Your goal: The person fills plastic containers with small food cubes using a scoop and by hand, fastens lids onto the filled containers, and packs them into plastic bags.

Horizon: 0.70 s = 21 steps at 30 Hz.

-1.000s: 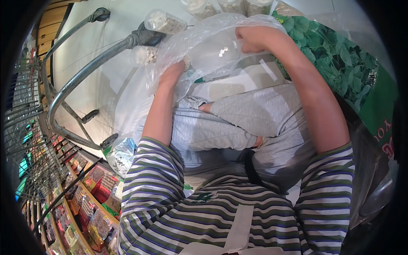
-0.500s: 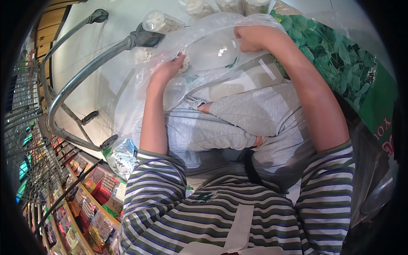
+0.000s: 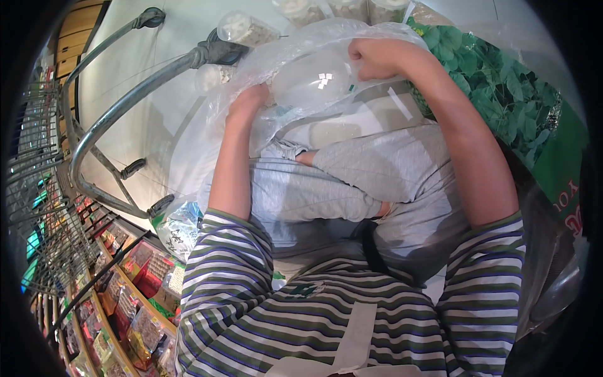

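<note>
Upper centre of the frame: one clear plastic bag (image 3: 282, 56), large, crumpled, its mouth spread between two hands. Within or behind its film, a translucent round-ended container (image 3: 301, 88) bearing small white glints.

Right hand (image 3: 380, 60), upper centre-right: fingers curled tight, grasping the bag near its upper edge. Left hand (image 3: 248, 100), left of the container: against the bag, fingers partly turned away behind film; cannot tell whether they grip.

Edges and room: bag's lower border meets grey trousers (image 3: 352, 169), legs crossed. Clear jars (image 3: 251, 31) of pale contents, four along the upper edge and a fifth beside the caster at left, bound the far side. Pale floor (image 3: 141, 88) shows at upper left, crossed by a bent metal cart frame (image 3: 125, 107). Leaf-printed panel (image 3: 483, 69), upper right, sits just beside the right forearm, limiting that side.

Writing: green panel (image 3: 556, 157), right edge, pale and pinkish letters, upside down, seemingly including "YO", cut off by the dark rim. White-and-blue packet (image 3: 179, 232), left of the striped shirt (image 3: 339, 320): dark marks, unreadable. Packaged goods (image 3: 154, 270), lower left, shelved; labels too small to read. Green chest emblem (image 3: 304, 289): lettering indistinct.
</note>
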### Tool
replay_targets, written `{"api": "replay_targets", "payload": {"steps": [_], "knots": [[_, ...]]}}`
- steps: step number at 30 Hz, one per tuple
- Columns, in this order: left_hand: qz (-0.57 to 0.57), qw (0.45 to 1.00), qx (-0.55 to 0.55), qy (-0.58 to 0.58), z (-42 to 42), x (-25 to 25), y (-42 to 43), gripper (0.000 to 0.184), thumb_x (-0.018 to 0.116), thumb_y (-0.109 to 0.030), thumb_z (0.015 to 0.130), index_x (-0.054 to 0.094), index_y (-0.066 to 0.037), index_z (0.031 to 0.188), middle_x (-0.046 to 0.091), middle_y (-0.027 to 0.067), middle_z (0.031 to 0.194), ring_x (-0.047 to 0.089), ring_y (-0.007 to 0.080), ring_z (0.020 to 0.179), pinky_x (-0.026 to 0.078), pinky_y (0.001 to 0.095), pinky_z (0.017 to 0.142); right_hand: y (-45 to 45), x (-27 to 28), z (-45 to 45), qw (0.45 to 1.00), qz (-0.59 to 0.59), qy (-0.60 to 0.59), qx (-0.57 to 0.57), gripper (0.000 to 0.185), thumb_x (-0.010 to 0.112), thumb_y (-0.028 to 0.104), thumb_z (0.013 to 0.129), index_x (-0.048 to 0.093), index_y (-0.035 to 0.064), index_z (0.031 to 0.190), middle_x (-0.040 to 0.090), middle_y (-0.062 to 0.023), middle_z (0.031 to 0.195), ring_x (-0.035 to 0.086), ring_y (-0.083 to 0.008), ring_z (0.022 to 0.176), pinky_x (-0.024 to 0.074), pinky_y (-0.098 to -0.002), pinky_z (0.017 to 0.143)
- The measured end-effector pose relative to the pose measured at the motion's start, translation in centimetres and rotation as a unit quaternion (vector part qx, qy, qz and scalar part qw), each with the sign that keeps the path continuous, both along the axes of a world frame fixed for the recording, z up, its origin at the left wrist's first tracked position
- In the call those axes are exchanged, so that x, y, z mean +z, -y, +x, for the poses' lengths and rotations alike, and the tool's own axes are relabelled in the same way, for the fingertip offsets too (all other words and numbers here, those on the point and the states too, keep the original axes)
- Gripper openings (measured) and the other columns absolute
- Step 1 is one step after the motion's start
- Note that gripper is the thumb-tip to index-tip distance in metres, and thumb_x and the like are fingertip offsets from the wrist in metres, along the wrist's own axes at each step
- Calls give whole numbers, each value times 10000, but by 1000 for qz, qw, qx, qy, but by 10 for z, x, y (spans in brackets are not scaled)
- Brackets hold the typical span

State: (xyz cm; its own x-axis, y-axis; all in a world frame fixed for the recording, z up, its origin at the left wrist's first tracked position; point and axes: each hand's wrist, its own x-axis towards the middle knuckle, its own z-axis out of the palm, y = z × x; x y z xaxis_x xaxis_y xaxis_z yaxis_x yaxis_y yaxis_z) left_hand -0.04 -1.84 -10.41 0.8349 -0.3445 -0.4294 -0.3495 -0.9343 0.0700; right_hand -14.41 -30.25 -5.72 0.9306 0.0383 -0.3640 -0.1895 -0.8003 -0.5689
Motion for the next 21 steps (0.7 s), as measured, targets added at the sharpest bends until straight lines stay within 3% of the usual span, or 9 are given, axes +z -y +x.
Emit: {"api": "replay_targets", "payload": {"steps": [2,6,11,14,21], "knots": [[-31,999,-2,7,8,-16,-7,414,515,-405,889,610,-158,1208,657,130,1175,605,333,1102,470,422,908,2,6,5,992,-34,-108,48,473,690,209,699,577,39,1127,645,-185,1088,626,-345,990,487,-414,815],[-48,998,-13,36,10,-42,-16,412,544,-379,879,606,-165,1226,620,143,1232,574,338,1143,455,421,930,1,3,7,988,-54,-133,59,468,707,192,679,580,34,1101,648,-180,1052,628,-340,960,492,-407,791],[-78,992,-68,75,4,-27,5,301,633,-242,812,624,-121,1087,630,150,1135,574,346,1084,446,424,938,0,8,3,992,-33,-108,54,432,723,163,651,590,22,1037,651,-173,997,629,-336,908,494,-399,751],[-139,979,-95,116,14,-58,-13,242,634,-188,789,616,-91,1009,632,155,1097,578,355,1065,450,430,925,-1,13,4,990,-35,-117,68,417,727,166,650,597,19,1018,653,-174,982,631,-341,899,492,-405,744],[-118,989,-51,79,6,-49,-14,232,607,-173,804,639,-100,1022,638,160,1096,579,359,1071,450,429,929,-1,7,3,992,-36,-108,60,415,731,170,654,598,21,1018,655,-174,974,632,-341,896,492,-407,745]]}}
